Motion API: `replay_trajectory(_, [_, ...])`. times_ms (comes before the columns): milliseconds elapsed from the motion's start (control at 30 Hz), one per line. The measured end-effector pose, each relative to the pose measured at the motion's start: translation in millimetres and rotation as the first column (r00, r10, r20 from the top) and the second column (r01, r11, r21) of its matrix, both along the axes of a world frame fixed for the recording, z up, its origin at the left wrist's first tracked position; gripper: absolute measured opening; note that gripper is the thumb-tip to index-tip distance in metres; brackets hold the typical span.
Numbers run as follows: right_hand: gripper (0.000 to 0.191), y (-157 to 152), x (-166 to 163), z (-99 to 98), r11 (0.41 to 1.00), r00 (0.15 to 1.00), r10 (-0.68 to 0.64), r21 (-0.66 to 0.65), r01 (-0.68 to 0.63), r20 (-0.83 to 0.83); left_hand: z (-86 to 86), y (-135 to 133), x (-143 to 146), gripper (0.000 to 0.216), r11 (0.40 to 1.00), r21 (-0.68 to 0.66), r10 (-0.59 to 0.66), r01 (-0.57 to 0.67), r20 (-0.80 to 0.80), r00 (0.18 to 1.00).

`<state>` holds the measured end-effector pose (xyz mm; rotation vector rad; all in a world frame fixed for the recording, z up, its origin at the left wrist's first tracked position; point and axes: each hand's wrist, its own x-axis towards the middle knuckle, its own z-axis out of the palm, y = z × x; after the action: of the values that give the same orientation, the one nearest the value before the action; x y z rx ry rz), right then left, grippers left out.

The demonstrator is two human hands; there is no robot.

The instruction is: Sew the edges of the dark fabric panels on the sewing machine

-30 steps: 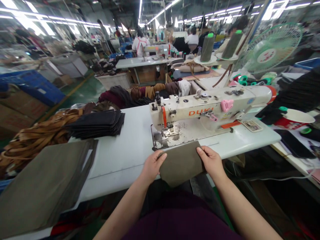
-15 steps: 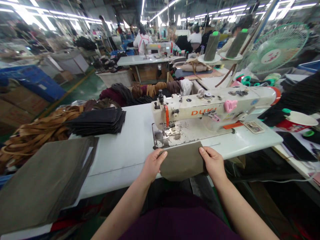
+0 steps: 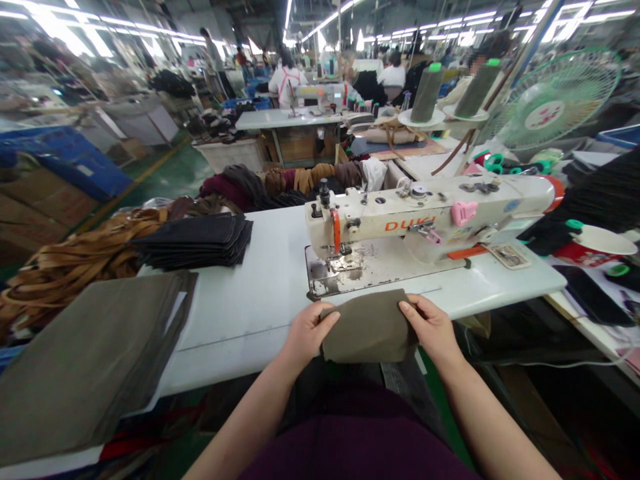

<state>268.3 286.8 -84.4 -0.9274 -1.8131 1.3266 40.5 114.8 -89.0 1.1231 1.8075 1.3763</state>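
An olive-grey fabric piece hangs over the front edge of the white sewing table. My left hand pinches its left edge, thumb on top. The right edge is gripped the same way by my right hand. Just beyond the cloth stands a cream sewing machine, with its needle and presser foot a short way past the fabric's far edge.
A stack of olive-grey panels lies at the near left, a pile of dark pieces behind it, and brown straps at the far left. Thread cones and a green fan stand at the right. Other people sit at tables further back.
The fabric piece has slid slightly back toward me and bunched a little between my hands. Both hands keep their grip.
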Motion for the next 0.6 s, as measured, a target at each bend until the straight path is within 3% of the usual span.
replay_trajectory(200, [0.021, 5.3, 17.4, 2.3, 0.999, 1.0, 0.028, 0.038, -0.028, -0.005, 2.1, -6.2, 12.6, 0.006, 0.988, 0.103, -0.089, 0.115, -0.228, 0.97])
replay_trajectory(300, [0.015, 5.4, 23.4, 4.0, 0.999, 0.998, 0.047, 0.019, -0.047, -0.051, 9.1, -9.8, 17.8, 0.021, 0.962, 0.167, -0.149, 0.214, -0.332, 0.932])
replay_trajectory(400, [0.01, 4.5, 25.2, 7.2, 0.994, 0.984, 0.11, 0.042, -0.106, -0.138, 18.2, -14.1, 20.9, 0.034, 0.937, 0.239, -0.12, 0.257, -0.468, 0.875])
replay_trajectory(600, [0.018, 4.8, 25.1, 13.3, 0.983, 0.984, 0.127, 0.146, -0.108, -0.128, 34.5, -21.4, 23.8, 0.023, 0.918, 0.252, -0.038, 0.307, -0.714, 0.699])
